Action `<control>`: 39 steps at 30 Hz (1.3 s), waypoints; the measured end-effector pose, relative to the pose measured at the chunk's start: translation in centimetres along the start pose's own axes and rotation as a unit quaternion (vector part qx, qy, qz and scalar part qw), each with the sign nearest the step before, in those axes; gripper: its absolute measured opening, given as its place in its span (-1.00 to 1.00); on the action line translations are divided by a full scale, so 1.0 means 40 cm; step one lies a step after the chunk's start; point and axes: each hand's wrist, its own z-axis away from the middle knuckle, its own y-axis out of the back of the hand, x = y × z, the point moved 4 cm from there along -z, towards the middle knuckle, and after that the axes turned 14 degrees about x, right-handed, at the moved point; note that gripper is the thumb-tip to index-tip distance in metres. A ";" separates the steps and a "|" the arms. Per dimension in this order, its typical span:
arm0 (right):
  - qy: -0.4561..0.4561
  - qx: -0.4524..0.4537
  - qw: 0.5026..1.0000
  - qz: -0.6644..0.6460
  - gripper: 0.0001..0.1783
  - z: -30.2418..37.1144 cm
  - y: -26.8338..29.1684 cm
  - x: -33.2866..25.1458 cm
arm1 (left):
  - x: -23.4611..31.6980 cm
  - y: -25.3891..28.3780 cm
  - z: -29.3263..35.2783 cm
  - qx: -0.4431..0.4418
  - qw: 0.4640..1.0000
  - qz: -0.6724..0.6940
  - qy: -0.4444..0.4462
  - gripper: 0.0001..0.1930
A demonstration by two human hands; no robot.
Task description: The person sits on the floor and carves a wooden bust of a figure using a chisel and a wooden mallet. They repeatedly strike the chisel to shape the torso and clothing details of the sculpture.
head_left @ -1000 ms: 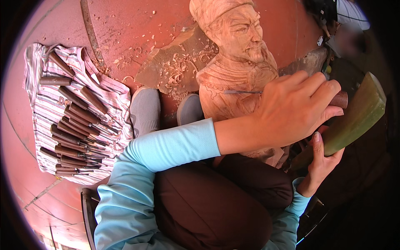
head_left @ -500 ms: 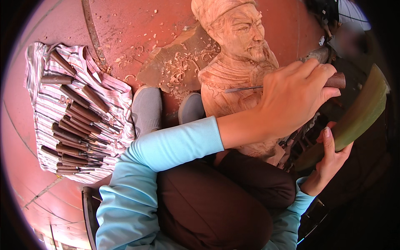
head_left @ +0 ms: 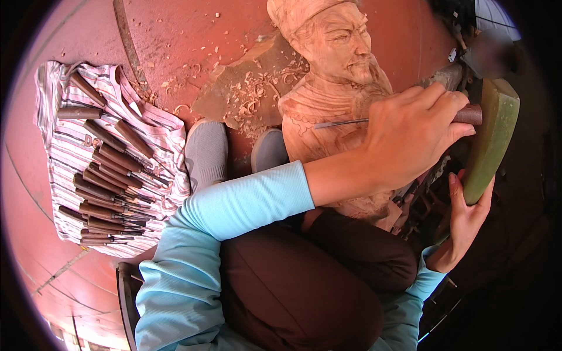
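1. Clamped in your left hand [head_left: 410,128], between 2 and 3 o'clock from the view's centre, is a chisel [head_left: 345,122]; its blade points to 9 o'clock and its brown butt sticks out past your thumb.
2. Just past 3 o'clock, your right hand [head_left: 468,213] is closed on the lower part of a green club [head_left: 494,134], whose top rises toward 12. Its upper part sits right at the chisel's butt; you cannot tell from here whether they touch.
3. Red floor [head_left: 170,35] spreads from 8 o'clock round past 12.
4. At 1 o'clock stands the wooden bust [head_left: 328,93], its cap cut off by the upper edge. Your chisel's tip is at the scalloped carving on its chest.
5. Toward 9 and 10 o'clock lies a striped shirt [head_left: 61,167].
6. At 11 o'clock, beside the bust, is a brown slab [head_left: 213,99].
7. Your grey shoes [head_left: 208,149] sit between shirt and bust.
8. Brown-handled tools [head_left: 120,158] lie on the shirt, most blades toward 4 o'clock.
9. Curled shavings [head_left: 257,96] litter slab and floor.
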 end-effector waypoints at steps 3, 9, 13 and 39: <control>-0.033 -0.013 0.999 0.004 -0.43 0.000 0.008 0.020 | 0.000 0.001 0.002 -0.013 1.000 -0.002 0.005 -0.70; -0.046 -0.021 0.999 -0.003 -0.41 0.008 0.017 0.030 | 0.001 0.000 0.012 -0.033 0.999 0.000 -0.001 -0.70; 0.024 -0.013 0.999 0.021 -0.34 0.015 0.020 0.033 | 0.002 0.002 0.022 -0.056 0.998 0.009 -0.005 -0.71; 0.011 0.071 0.992 -0.106 -0.61 0.076 0.042 0.053 | 0.039 0.030 0.050 -0.088 0.991 0.013 -0.096 -0.60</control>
